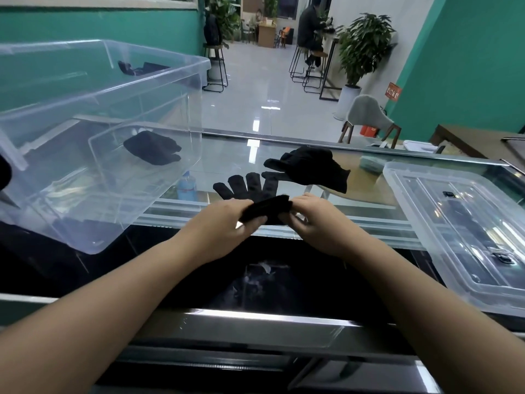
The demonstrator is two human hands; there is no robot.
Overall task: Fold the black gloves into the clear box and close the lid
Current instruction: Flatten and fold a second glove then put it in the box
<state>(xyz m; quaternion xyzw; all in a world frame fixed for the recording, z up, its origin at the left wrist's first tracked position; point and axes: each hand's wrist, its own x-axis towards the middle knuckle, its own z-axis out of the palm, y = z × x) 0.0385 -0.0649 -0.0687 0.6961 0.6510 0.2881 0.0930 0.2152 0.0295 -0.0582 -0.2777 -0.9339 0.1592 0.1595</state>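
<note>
Glove in hand: black glove (251,191) flat on the tabletop (369,172), just ahead of both hands, four fingers fanned away from the person, cuff end rolled up between the hands.
Left hand: left hand (227,220) pinching the left end of that cuff fold.
Right hand: right hand (315,214) pinching the right end; both are clamped on the same glove.
Long axis: cuff-to-fingertip line runs straight away from the hands, so I'd judge the fold goes forward, over the fingers.
Box: clear box (176,81) up and to the left of the hands, open, tilted; left hand is nearer.
Lid: lid (426,200) flat to the right, nearer the right hand.
Count: one folded glove (152,147) in the box, one being folded, one loose heap (309,166) beyond the hands, glove count in it unclear; one box, one lid.
</note>
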